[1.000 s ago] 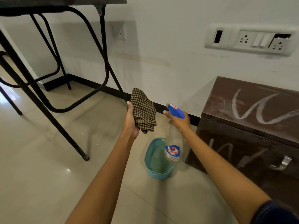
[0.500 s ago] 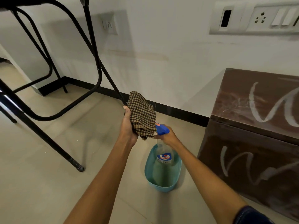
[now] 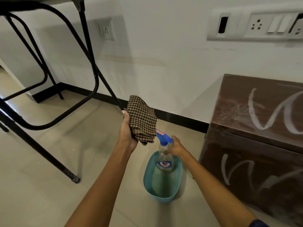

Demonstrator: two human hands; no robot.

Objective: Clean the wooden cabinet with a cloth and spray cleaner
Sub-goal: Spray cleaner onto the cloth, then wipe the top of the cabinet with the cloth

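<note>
Cloth (image 3: 142,119): checked brown and tan, folded, gripped in left hand (image 3: 127,131), raised near frame centre, just above spray head.
Spray bottle (image 3: 164,157): clear body, blue trigger head, held upright by right hand (image 3: 176,147) clenched around neck; lower part down inside teal basin (image 3: 147,182).
Basin: on floor (image 3: 49,185) at 6 o'clock from cloth, just beside cabinet's left corner.
Wooden cabinet (image 3: 255,161): dark brown, at 3 o'clock of frame, against wall (image 3: 164,63); white scrawled marks on top and front faces.
Hands: both closed, left on cloth, right on bottle; apart from cabinet.
Folding table frame (image 3: 91,63): black metal legs at 10 o'clock, one foot planted on floor at 8 o'clock.
Socket panel (image 3: 255,25): on wall at 1 o'clock, above cabinet.
</note>
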